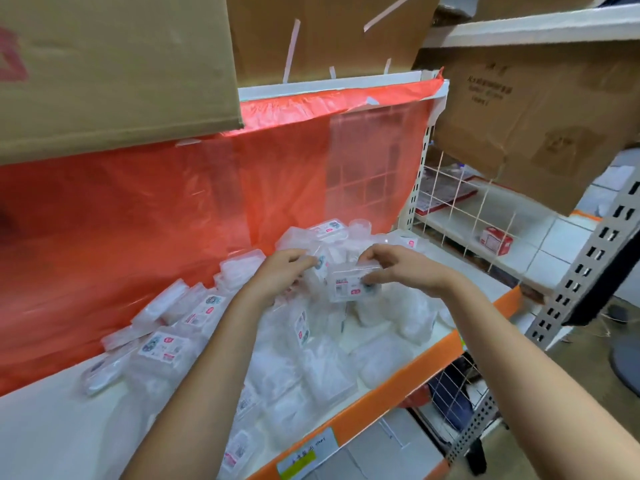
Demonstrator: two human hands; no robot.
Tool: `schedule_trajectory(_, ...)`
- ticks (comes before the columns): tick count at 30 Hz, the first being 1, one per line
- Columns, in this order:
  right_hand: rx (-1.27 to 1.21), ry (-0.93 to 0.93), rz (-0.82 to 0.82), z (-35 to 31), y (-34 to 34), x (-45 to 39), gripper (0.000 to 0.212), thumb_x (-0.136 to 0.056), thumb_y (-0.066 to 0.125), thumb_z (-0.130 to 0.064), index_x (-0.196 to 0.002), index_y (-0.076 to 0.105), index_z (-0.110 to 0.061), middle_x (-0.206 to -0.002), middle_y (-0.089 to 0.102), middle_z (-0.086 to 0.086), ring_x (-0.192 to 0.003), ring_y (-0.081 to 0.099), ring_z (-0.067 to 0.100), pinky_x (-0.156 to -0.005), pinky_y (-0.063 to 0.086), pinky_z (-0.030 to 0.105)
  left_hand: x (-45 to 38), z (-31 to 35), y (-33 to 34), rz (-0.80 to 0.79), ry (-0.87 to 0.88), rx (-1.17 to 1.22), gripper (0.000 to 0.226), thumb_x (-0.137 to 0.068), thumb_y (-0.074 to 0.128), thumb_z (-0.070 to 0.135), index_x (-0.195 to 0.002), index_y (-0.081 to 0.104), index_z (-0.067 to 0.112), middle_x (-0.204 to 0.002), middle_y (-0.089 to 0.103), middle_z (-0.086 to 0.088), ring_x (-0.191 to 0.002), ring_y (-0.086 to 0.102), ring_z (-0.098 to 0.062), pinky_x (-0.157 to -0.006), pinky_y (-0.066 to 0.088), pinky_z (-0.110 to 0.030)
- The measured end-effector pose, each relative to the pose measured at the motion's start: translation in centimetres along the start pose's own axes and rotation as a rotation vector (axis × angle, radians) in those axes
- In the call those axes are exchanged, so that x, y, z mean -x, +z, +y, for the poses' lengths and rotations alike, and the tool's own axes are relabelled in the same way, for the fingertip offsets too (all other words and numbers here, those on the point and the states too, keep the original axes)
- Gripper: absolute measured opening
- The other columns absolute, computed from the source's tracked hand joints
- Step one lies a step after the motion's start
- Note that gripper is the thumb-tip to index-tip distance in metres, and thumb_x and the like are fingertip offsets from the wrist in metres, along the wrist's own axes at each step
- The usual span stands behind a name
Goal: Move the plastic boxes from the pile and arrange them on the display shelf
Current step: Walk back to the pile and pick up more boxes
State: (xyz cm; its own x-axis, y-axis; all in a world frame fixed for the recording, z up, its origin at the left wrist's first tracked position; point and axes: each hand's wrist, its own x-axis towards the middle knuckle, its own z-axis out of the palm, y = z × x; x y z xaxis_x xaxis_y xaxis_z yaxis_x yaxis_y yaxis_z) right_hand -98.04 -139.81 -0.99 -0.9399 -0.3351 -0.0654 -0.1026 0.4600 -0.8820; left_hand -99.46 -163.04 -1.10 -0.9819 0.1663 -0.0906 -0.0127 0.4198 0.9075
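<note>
From the head camera, two bare forearms reach over a white shelf board [52,420] edged along its front with an orange lip [391,386], on which lies a loose pile of plastic boxes [311,358]: small, flat, rounded-corner cases of clear, glossy plastic, most carrying a white sticker with pink and teal marks. The heap is too tangled and washed out to count; it looks like some dozens, though that is only a rough reading. The right hand [401,268] has thumb below and fingers curled over the top of one plastic box [349,284], pinching it by its long edges and holding it lifted just above the middle of the pile, its label facing the camera. The left hand [280,271] is curled down into the pile just beside it, fingertips closed on another clear box [320,263] whose teal sticker shows at the fingers. A row of boxes [173,320] lies against the back of the shelf to the left, tilted on edge and overlapping one another. Behind them hangs a thin, translucent red plastic sheet [173,202], wrinkled and taped along the top rail. Three brown cardboard cartons sit around the top of the view: one large carton [114,64] at upper left, one behind it, one at upper right. To the right stands a white wire grid [460,209], and beyond it a small red and white packet [497,241] on a lower white shelf
</note>
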Motion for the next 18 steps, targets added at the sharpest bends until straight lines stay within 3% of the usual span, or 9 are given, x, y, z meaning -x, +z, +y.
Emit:
schedule_trajectory(2, -0.148, -0.007, 0.029, 0.4, 0.0, -0.2, 0.018, -0.085, 0.064, -0.006, -0.100, 0.059, -0.016, -0.105, 0.062, 0.007, -0.093, 0.060, 0.017, -0.083, 0.050, 0.035, 0.6, 0.0, 0.1, 0.076, -0.024, 0.161, 0.018, -0.090, 0.058, 0.029, -0.087, 0.067, 0.014, -0.074, 0.060, 0.000, -0.065, 0.056, -0.016, -0.044, 0.038, -0.017)
schedule_trajectory(4, -0.319, -0.010, 0.053, 0.7, 0.0, -0.4, 0.019, -0.088, 0.060, -0.005, -0.103, 0.058, -0.017, -0.104, 0.061, 0.004, -0.094, 0.062, 0.015, -0.079, 0.054, 0.033, 1.4, 0.0, 0.3, 0.156, -0.037, 0.316, 0.017, -0.095, 0.053, 0.019, -0.082, 0.065, 0.018, -0.075, 0.064, 0.003, -0.062, 0.062, -0.007, -0.045, 0.041, -0.014)
schedule_trajectory(7, -0.586, -0.014, 0.069, 1.1, 0.3, -0.7, 0.019, -0.091, 0.055, -0.005, -0.104, 0.059, -0.018, -0.102, 0.063, 0.005, -0.095, 0.064, 0.018, -0.078, 0.058, 0.040, 2.2, -0.5, 0.7, 0.186, -0.045, 0.522, 0.016, -0.097, 0.049, 0.011, -0.089, 0.063, 0.008, -0.092, 0.069, -0.007, -0.069, 0.070, -0.009, -0.066, 0.055, -0.021)
schedule_trajectory(10, -0.808, -0.020, 0.104, 1.2, 0.9, -0.7, 0.024, -0.092, 0.053, -0.003, -0.109, 0.059, -0.019, -0.102, 0.065, 0.006, -0.094, 0.065, 0.025, -0.070, 0.060, 0.041, 3.2, -1.2, 0.9, 0.223, -0.004, 0.608, 0.019, -0.098, 0.045, 0.009, -0.103, 0.063, 0.009, -0.102, 0.070, -0.008, -0.084, 0.071, -0.013, -0.080, 0.057, -0.026)
schedule_trajectory(14, -0.884, -0.046, 0.126, 1.5, 1.1, -0.4, 0.032, -0.091, 0.053, -0.001, -0.111, 0.055, -0.027, -0.097, 0.067, 0.001, -0.088, 0.068, 0.023, -0.067, 0.060, 0.038, 3.9, -1.9, 1.3, 0.276, 0.030, 0.716, 0.035, -0.098, 0.045, 0.009, -0.129, 0.049, 0.025, -0.104, 0.072, -0.005, -0.092, 0.070, -0.019, -0.077, 0.057, -0.030)
schedule_trajectory(18, -0.891, -0.057, 0.062, 2.0, 0.8, -0.2, 0.032, -0.089, 0.052, 0.007, -0.104, 0.055, -0.021, -0.097, 0.069, 0.004, -0.090, 0.069, 0.024, -0.075, 0.060, 0.038, 4.2, -1.9, 2.2, 0.311, 0.032, 0.773, 0.041, -0.099, 0.042, 0.010, -0.131, 0.043, 0.036, -0.103, 0.072, -0.004, -0.093, 0.069, -0.019, -0.075, 0.058, -0.029)
